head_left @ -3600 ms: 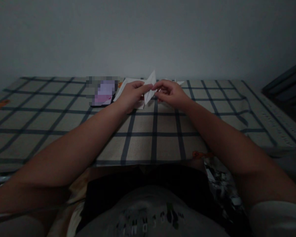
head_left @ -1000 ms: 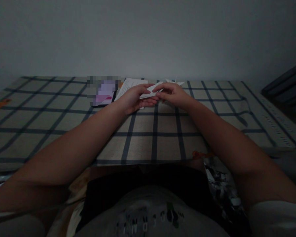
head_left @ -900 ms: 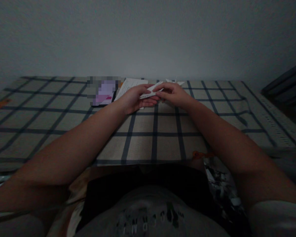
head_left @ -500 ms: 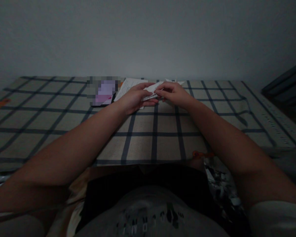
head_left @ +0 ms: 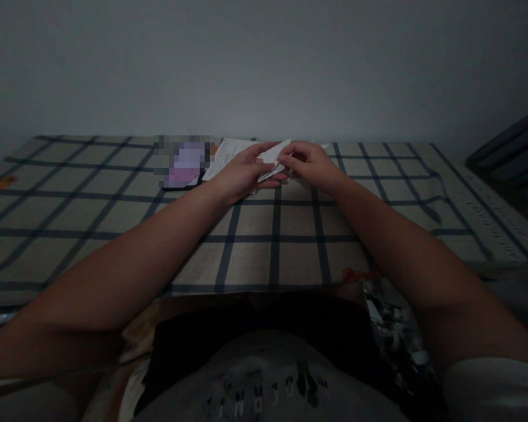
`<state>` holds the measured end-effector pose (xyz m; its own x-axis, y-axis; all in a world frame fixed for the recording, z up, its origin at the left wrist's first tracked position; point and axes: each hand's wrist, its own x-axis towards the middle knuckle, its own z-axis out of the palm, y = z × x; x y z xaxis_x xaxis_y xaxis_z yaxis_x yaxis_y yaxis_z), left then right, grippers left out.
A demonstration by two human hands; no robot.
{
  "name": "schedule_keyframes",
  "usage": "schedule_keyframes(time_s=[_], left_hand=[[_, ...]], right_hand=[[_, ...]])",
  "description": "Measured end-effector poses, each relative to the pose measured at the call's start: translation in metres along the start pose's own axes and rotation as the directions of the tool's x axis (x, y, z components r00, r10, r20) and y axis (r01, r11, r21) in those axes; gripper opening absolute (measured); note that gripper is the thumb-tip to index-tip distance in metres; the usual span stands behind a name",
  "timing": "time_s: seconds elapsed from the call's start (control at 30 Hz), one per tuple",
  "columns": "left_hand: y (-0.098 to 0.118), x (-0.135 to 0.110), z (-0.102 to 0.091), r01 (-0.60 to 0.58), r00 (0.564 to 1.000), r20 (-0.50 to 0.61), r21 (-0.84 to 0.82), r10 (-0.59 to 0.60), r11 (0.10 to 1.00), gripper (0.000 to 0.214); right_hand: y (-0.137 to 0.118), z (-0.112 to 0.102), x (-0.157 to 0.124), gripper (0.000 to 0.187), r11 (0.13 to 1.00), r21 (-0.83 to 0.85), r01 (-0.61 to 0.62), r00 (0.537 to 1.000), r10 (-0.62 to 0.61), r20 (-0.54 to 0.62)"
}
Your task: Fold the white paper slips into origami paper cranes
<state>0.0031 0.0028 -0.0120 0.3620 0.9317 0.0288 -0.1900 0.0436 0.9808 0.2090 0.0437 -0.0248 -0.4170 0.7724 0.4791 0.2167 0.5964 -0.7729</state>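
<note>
A folded piece of white paper [head_left: 273,155] is held between my two hands, just above the checked tablecloth. My left hand [head_left: 245,171] grips its left side, thumb on top and fingers beneath. On the right, my right hand [head_left: 308,162] pinches the paper's edge between thumb and fingertips. Behind my left hand lie printed white sheets [head_left: 229,153], partly covered by it. A white paper tip shows past my right hand; I cannot tell whether it belongs to the held piece.
Left of the sheets lies a phone [head_left: 185,167] with a lilac screen, partly pixelated. The checked tablecloth [head_left: 255,264] covers the table, which meets a plain wall [head_left: 264,70] at the back. Dark slatted furniture [head_left: 510,152] stands at the far right.
The folded paper has tilted, and its upper corner now points up between my hands. Both hands keep their hold and have shifted only slightly.
</note>
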Motion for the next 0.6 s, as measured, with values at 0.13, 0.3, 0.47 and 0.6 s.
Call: schedule_keyframes(time_s=[0.13,0.3,0.47,0.6], left_hand=[[0.0005,-0.0012,0.0040,-0.006,1.000,0.015,-0.001,0.007,1.000,0.059],[0.0005,-0.0032,0.0075,-0.024,1.000,-0.004,0.078,0.025,0.997,0.040],[-0.0016,-0.0019,0.0032,-0.103,0.992,-0.052,0.198,0.116,0.975,0.038],[-0.0033,0.0009,-0.0010,-0.095,0.992,-0.063,0.171,0.107,0.981,0.027]], right_hand=[[0.0078,-0.0005,0.0024,0.031,1.000,-0.014,0.026,0.999,-0.026,-0.029],[0.0098,-0.0004,0.0029,0.028,0.994,-0.076,0.081,0.995,-0.084,-0.045],[0.0029,0.0007,0.0013,0.024,0.985,-0.134,0.110,0.991,-0.120,-0.064],[0.0010,-0.0001,0.0006,0.026,0.982,-0.161,0.101,0.989,-0.117,-0.090]])
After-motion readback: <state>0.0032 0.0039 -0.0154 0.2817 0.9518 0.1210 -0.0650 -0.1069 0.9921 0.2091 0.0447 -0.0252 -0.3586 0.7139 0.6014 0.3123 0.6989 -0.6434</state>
